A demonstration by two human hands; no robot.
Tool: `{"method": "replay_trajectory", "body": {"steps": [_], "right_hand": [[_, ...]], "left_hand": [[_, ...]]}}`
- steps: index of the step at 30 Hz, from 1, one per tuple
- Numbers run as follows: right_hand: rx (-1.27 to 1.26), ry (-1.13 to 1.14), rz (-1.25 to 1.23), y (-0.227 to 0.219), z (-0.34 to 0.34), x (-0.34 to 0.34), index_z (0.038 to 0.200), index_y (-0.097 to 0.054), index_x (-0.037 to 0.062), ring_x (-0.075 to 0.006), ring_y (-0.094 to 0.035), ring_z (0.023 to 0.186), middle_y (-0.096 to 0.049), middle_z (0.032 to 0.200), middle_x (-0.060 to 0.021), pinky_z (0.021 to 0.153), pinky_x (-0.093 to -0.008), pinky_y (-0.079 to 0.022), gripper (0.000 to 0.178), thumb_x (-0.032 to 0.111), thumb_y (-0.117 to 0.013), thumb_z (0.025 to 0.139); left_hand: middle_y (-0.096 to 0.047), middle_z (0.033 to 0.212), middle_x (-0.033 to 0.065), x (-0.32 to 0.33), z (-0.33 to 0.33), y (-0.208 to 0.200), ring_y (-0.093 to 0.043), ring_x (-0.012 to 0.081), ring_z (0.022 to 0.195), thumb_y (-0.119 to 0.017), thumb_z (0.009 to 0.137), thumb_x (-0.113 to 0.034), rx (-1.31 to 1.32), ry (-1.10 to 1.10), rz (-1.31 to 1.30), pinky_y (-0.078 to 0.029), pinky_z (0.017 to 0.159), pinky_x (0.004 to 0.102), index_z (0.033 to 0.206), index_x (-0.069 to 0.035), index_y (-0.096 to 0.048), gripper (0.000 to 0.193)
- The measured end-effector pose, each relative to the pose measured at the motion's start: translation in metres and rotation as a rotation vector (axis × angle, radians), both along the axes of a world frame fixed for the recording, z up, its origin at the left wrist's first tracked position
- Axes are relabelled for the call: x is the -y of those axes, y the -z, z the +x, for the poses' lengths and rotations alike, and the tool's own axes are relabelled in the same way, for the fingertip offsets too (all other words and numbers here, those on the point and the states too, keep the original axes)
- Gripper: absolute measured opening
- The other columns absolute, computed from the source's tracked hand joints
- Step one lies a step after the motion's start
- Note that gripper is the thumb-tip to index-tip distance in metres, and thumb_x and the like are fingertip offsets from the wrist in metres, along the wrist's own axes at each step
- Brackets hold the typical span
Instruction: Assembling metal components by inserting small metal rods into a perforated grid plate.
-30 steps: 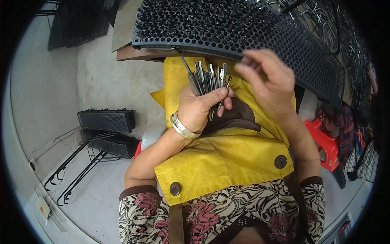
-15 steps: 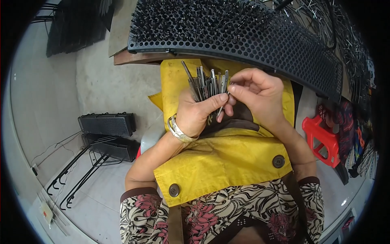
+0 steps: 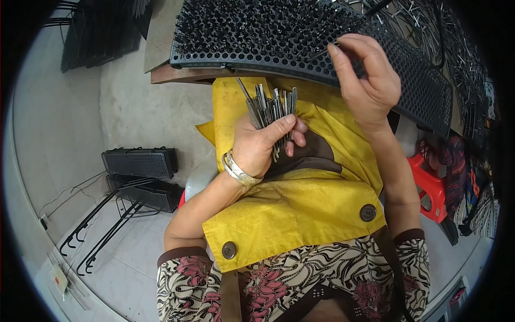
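Note:
A bundle of thin metal rods (image 3: 272,110) stands in my left hand (image 3: 261,138), whose thumb and fingers wrap round it above my lap. My right hand (image 3: 370,80) is raised to the front edge of a black perforated rack (image 3: 257,60). Between its thumb and forefinger it pinches one slim dark metal rod (image 3: 320,54), which points left over the holes. Whether the rod's tip touches the rack I cannot tell. Many dark pieces fill the rack's holes on the left and back, while rows along the front and right show bare holes.
A yellow apron (image 3: 300,198) covers my lap. Beyond the rack at the right lies a heap of loose metal rods (image 3: 413,21). A red plastic stool (image 3: 432,185) stands at my right. More black racks (image 3: 139,163) with hooked bars are on the floor at the left.
My right hand has moved from beside the bundle up and to the right, over the rack, with a rod in its pinch. My left hand stays nearly in place with the bundle.

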State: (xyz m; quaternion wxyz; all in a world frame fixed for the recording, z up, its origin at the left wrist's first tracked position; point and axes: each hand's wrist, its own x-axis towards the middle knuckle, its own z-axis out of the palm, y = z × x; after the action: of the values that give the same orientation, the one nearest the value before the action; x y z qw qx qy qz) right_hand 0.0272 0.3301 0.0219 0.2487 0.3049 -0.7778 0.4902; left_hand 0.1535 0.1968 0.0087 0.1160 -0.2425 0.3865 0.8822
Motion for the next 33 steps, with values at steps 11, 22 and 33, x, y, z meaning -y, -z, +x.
{"method": "replay_trajectory", "body": {"steps": [11, 22, 33], "right_hand": [[-0.129, -0.172, 0.367, 0.009, 0.008, 0.002, 0.083, -0.058, -0.0046, -0.0278, -0.057, 0.064, -0.056, 0.071, -0.0146, 0.055, -0.0308, -0.046, 0.018, -0.009, -0.063, 0.067], [0.069, -0.247, 0.253, -0.012, -0.005, 0.004, 0.080, -0.059, -0.0029, -0.0233, -0.057, 0.058, -0.057, 0.068, -0.0114, 0.052, -0.0271, -0.044, 0.006, -0.002, -0.060, 0.074], [0.468, -0.177, 0.348, -0.012, 0.024, 0.001, 0.084, -0.059, -0.0052, -0.0119, -0.059, 0.059, -0.060, 0.067, -0.0089, 0.052, -0.0227, -0.045, 0.014, 0.004, -0.063, 0.075]], "left_hand": [[-0.060, 0.072, 0.0117, 0.001, -0.002, 0.002, -0.058, 0.0177, 0.058, -0.058, 0.082, -0.008, -0.022, 0.007, -0.021, -0.044, 0.044, 0.0241, 0.081, 0.005, -0.057, 0.013], [-0.057, 0.065, 0.0096, -0.001, -0.001, 0.000, -0.055, 0.0153, 0.051, -0.059, 0.079, -0.003, 0.004, -0.024, -0.065, -0.042, 0.043, 0.0231, 0.080, 0.004, -0.055, 0.008], [-0.057, 0.065, 0.0076, 0.000, -0.003, -0.001, -0.055, 0.0147, 0.052, -0.059, 0.078, -0.002, 0.008, -0.040, -0.030, -0.042, 0.043, 0.0232, 0.080, 0.003, -0.056, 0.006]]}}
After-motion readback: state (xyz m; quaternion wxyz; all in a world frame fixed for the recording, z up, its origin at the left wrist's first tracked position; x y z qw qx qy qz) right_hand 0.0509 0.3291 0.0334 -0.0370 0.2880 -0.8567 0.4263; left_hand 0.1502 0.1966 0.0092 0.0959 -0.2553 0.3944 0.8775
